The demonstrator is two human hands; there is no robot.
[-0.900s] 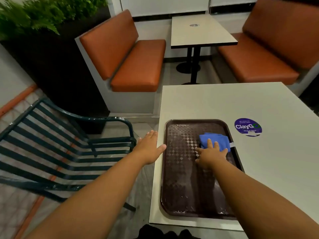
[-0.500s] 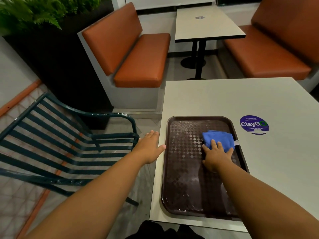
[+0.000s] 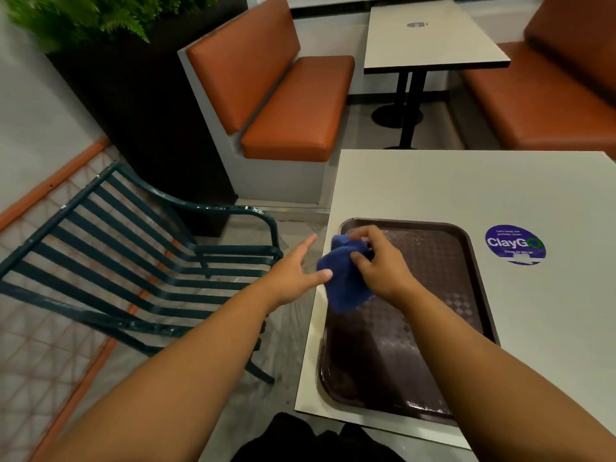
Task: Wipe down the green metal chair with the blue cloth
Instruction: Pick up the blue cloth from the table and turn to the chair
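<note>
Cloth [image 3: 343,281] bunched, half-hidden behind right hand [image 3: 380,265]

Both forearms are bare from wrist to the frame edge; no sleeve shows on either. The left hand [image 3: 295,275] carries no ring, watch or glove. The right hand [image 3: 383,268] is likewise bare, nails short. Below the forearms, at the bottom edge, dark black clothing [image 3: 313,441] is visible; its type cannot be told.

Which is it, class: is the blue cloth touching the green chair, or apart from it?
Apart. The head view shows the blue cloth held in the right hand over the tray's edge, with floor visible between it and the green chair.
</note>
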